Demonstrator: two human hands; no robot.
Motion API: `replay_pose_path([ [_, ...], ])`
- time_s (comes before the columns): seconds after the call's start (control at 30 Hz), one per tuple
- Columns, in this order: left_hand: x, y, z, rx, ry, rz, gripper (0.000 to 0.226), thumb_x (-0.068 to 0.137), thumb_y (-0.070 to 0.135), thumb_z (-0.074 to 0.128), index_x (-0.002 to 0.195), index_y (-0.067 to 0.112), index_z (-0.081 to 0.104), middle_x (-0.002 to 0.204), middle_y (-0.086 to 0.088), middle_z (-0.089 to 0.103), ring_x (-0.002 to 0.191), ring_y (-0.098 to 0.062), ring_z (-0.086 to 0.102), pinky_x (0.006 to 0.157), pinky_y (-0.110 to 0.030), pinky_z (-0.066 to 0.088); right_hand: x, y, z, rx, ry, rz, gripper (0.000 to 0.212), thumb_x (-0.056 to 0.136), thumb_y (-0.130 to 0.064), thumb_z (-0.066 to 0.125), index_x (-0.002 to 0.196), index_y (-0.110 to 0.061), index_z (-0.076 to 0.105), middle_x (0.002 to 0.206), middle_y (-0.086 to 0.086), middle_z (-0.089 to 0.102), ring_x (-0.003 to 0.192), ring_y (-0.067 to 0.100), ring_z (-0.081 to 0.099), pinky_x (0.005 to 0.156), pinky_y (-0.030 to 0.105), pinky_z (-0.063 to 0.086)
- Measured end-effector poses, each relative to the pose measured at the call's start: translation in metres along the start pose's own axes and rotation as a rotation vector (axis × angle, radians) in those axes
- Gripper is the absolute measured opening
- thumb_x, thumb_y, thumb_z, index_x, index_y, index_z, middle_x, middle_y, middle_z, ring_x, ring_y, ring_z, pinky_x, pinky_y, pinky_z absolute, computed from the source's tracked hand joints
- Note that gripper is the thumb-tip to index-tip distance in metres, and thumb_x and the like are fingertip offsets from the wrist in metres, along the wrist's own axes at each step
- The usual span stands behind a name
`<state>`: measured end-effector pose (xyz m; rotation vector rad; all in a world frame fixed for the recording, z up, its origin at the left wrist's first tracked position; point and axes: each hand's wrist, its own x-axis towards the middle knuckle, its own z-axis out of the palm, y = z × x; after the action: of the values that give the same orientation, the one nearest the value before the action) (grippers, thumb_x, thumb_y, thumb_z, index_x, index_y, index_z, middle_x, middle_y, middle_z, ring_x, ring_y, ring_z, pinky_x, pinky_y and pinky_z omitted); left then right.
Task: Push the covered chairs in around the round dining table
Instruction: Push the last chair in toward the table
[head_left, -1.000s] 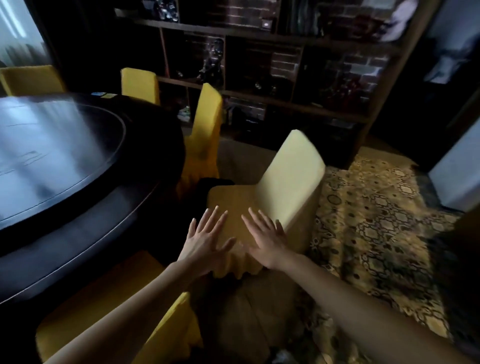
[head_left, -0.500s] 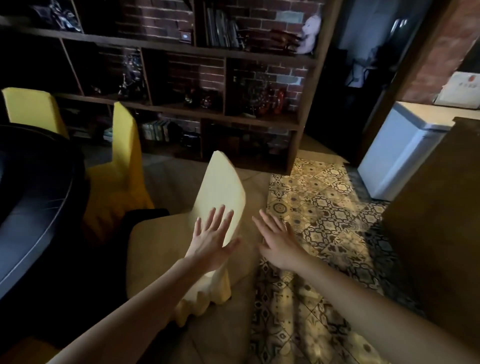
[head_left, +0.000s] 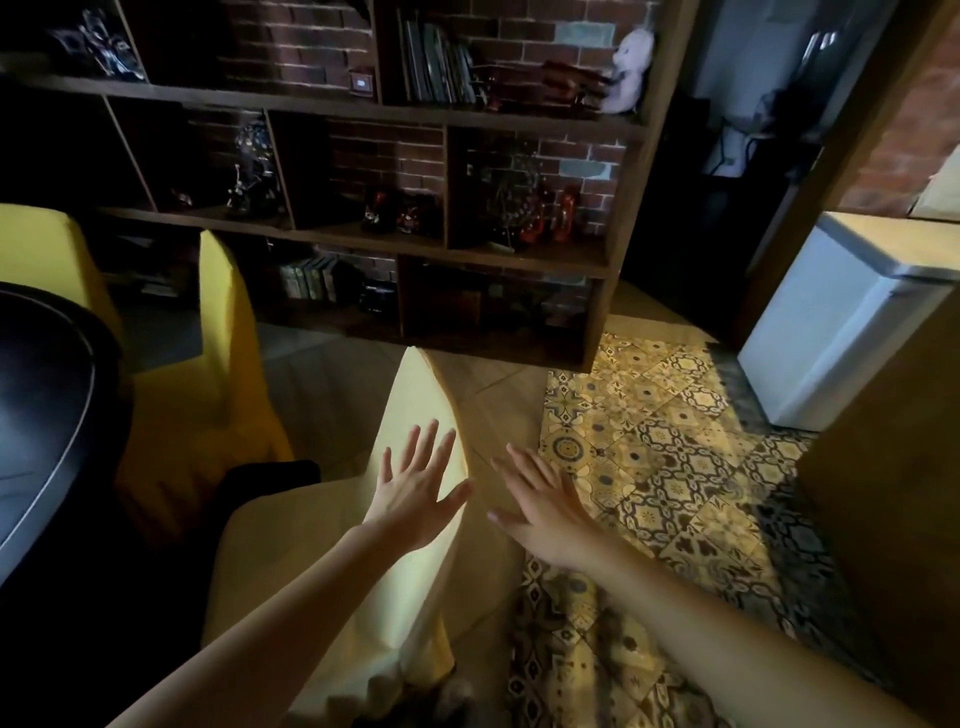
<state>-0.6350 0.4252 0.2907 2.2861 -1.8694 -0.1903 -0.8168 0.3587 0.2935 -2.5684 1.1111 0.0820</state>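
Observation:
A pale yellow covered chair (head_left: 415, 410) stands in the lower middle, its seat toward the dark round table (head_left: 47, 410) at the left edge and its backrest toward the patterned floor. My left hand (head_left: 415, 491) is spread flat, fingers straight, in front of the backrest; whether it touches the cover is unclear. My right hand (head_left: 543, 504) hovers with straight fingers just right of the backrest, over the floor, holding nothing. Two more yellow covered chairs stand beyond, one (head_left: 223, 332) close to the table's rim and another (head_left: 47, 249) at the far left.
A dark wooden shelf unit (head_left: 363, 114) with books and figurines fills the back wall. Patterned floor tiles (head_left: 675, 467) spread to the right. A white chest appliance (head_left: 841, 322) and a brown wooden panel (head_left: 893, 519) stand at the right.
The view has swung right, so the table slid to the left edge and the chair came closer. Both hands moved from over the seat up to the backrest, still spread flat.

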Motion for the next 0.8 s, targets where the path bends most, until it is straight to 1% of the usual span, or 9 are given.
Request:
replay_pose_path([
  [0.1,0.051,0.001,0.000,-0.013,0.002,-0.012,0.112,0.049,0.083,-0.029,0.148,0.034,-0.012,0.147,0.006,-0.030,0.134,-0.018,-0.032,0.104,-0.044,-0.023,0.048,0.022,-0.019,-0.007,-0.012,-0.009,0.073,0.092,-0.062,0.030,0.151,-0.034,-0.002,0.156,-0.011,-0.024,0.144,0.017,-0.021,0.117,0.055,-0.005],
  [0.27,0.144,0.000,-0.012,-0.061,0.035,-0.035,0.113,0.049,0.085,-0.027,0.148,0.033,-0.009,0.149,0.006,-0.028,0.133,-0.015,-0.031,0.105,-0.042,-0.023,0.138,0.049,-0.064,-0.068,-0.011,-0.079,0.070,0.094,-0.059,0.032,0.151,-0.031,0.002,0.157,-0.011,-0.023,0.144,0.016,-0.021,0.116,0.056,-0.005],
  [0.33,0.179,-0.004,-0.020,-0.066,0.051,-0.055,0.097,0.065,0.082,-0.013,0.149,0.033,-0.008,0.155,0.004,-0.022,0.135,-0.015,-0.030,0.106,-0.042,-0.022,0.173,0.056,-0.077,-0.074,0.017,-0.110,0.071,0.094,-0.060,0.031,0.152,-0.031,0.003,0.157,-0.011,-0.022,0.144,0.015,-0.021,0.117,0.054,-0.004],
  [0.4,0.204,-0.008,-0.025,-0.060,0.034,-0.086,0.075,0.086,0.069,0.010,0.149,0.031,-0.007,0.157,0.002,-0.020,0.139,-0.017,-0.027,0.109,-0.043,-0.019,0.200,0.062,-0.086,-0.061,0.028,-0.130,0.070,0.094,-0.061,0.030,0.151,-0.033,0.002,0.158,-0.011,-0.020,0.145,0.015,-0.020,0.118,0.052,-0.004],
  [0.47,0.222,-0.015,-0.023,-0.063,0.037,-0.118,0.071,0.091,0.063,0.018,0.149,0.030,-0.006,0.157,0.002,-0.020,0.141,-0.019,-0.024,0.111,-0.044,-0.018,0.226,0.068,-0.084,-0.061,0.007,-0.148,0.069,0.094,-0.061,0.030,0.151,-0.037,-0.001,0.158,-0.011,-0.019,0.145,0.015,-0.020,0.118,0.051,-0.005],
  [0.53,0.235,-0.026,-0.016,-0.066,0.051,-0.161,0.077,0.085,0.072,0.006,0.149,0.031,-0.005,0.157,0.003,-0.020,0.138,-0.017,-0.027,0.110,-0.044,-0.018,0.247,0.071,-0.081,-0.069,-0.030,-0.178,0.068,0.094,-0.060,0.030,0.150,-0.037,-0.001,0.158,-0.011,-0.019,0.145,0.015,-0.020,0.118,0.051,-0.005],
  [0.6,0.242,-0.041,-0.007,-0.064,0.048,-0.213,0.093,0.068,0.079,-0.010,0.149,0.033,-0.006,0.154,0.006,-0.022,0.135,-0.015,-0.029,0.108,-0.044,-0.019,0.268,0.070,-0.077,-0.083,-0.068,-0.221,0.069,0.094,-0.060,0.032,0.151,-0.036,0.002,0.158,-0.011,-0.019,0.145,0.015,-0.020,0.117,0.052,-0.004],
  [0.73,0.249,-0.067,0.001,-0.061,0.032,-0.375,0.097,0.063,0.081,-0.014,0.148,0.035,-0.011,0.154,0.006,-0.024,0.133,-0.016,-0.031,0.106,-0.044,-0.022,0.315,0.063,-0.073,-0.079,-0.140,-0.334,0.068,0.092,-0.060,0.033,0.151,-0.037,0.006,0.158,-0.012,-0.018,0.145,0.015,-0.020,0.117,0.053,-0.006],
  [0.8,0.254,-0.075,0.000,-0.075,0.031,-0.480,0.112,0.050,0.086,-0.026,0.148,0.035,-0.010,0.152,0.007,-0.025,0.137,-0.018,-0.029,0.108,-0.046,-0.022,0.346,0.055,-0.074,-0.097,-0.172,-0.412,0.068,0.092,-0.060,0.033,0.150,-0.040,0.005,0.159,-0.012,-0.017,0.144,0.014,-0.021,0.117,0.053,-0.008],
])
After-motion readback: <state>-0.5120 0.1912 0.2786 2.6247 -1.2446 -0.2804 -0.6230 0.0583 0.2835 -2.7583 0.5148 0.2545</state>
